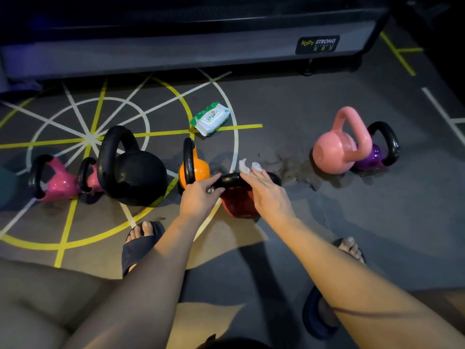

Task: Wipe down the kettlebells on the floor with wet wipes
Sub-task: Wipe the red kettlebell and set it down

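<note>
Mid-task, as I read it. The red bell (239,201) was the one in hand, mid-floor just in front of the person's feet, tipped so its black handle (227,178) faced up.

Progress, judged only from the layout:
- The pink bell (334,152) and purple bell (372,157) sat touching each other, well apart to the right. Probably the done pile. A damp-looking smear marked the floor (327,222) between them and the red one.
- The orange bell (198,170), big black bell (136,177) and two magenta bells (61,183) stood in a row to the left, orange just beside red. Likely not yet wiped. No sheen or residue was clear enough to confirm either way.
- The wipes pack (210,118) lay on the floor beyond the row, toward the machine base, within reach.

Hands:
- Left hand (200,197) was at the handle's left end, index finger over the bar and thumb under it. It looked like a loose pinch to steady the bell, other fingers relaxed.
- Right hand (268,195) was flat, fingers straight and together, pressing a crumpled white wipe (247,166) onto the right part of the handle. The wipe stuck out past the fingertips.

The red bell's body below the handle looked not yet reached by the wipe.
</note>
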`<state>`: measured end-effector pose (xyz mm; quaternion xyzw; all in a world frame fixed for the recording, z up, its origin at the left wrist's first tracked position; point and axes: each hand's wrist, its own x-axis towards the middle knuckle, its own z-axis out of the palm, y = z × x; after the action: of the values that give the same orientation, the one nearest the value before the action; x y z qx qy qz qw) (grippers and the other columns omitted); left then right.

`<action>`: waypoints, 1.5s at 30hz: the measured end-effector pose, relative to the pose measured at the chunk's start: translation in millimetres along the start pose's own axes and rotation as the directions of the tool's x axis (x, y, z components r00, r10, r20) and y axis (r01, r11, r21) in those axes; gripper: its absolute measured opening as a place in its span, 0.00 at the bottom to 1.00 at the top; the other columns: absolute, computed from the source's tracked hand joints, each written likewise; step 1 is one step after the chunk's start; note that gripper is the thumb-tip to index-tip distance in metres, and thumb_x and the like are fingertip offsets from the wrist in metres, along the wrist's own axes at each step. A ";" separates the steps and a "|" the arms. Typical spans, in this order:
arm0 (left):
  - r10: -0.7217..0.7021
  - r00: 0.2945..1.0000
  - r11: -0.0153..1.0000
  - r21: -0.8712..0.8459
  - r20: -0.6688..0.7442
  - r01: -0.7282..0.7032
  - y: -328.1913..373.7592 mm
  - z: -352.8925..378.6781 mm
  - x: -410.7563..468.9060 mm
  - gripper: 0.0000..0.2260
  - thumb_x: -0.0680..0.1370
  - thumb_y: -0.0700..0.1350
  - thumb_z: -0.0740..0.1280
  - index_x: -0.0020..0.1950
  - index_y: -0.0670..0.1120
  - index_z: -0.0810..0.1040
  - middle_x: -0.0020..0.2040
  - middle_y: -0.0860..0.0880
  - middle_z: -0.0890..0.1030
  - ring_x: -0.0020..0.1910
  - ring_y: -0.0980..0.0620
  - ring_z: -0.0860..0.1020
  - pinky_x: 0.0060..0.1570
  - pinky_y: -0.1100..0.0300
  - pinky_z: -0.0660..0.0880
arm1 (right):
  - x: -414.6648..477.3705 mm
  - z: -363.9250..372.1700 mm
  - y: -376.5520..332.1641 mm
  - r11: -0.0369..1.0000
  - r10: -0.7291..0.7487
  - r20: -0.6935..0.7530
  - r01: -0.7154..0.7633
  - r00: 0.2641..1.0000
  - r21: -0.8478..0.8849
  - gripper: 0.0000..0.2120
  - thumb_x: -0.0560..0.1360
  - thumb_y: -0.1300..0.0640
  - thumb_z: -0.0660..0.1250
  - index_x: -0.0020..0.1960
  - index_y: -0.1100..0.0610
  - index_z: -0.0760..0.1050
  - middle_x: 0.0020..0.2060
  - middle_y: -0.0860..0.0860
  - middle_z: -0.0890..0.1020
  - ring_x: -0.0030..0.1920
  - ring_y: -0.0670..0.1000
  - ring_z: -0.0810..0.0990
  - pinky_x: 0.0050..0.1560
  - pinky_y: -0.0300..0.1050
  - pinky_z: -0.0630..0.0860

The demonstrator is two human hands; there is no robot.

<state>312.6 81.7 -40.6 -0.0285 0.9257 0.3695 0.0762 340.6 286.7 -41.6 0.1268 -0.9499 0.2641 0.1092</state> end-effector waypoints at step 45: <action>0.177 0.939 0.981 0.023 0.295 -0.192 33.8 13.0 40.9 0.14 0.75 0.62 0.72 0.53 0.55 0.76 0.52 0.51 0.76 0.56 0.49 0.73 0.58 0.52 0.71 | -2.4 -29.9 65.4 0.369 0.464 0.476 -0.652 0.747 0.662 0.29 0.77 0.75 0.63 0.71 0.51 0.72 0.61 0.44 0.81 0.57 0.43 0.81 0.63 0.45 0.77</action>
<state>270.1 115.3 -33.6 0.1150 0.9120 0.3513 0.1776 327.5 357.1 -48.3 -0.1424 -0.7162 0.6651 -0.1565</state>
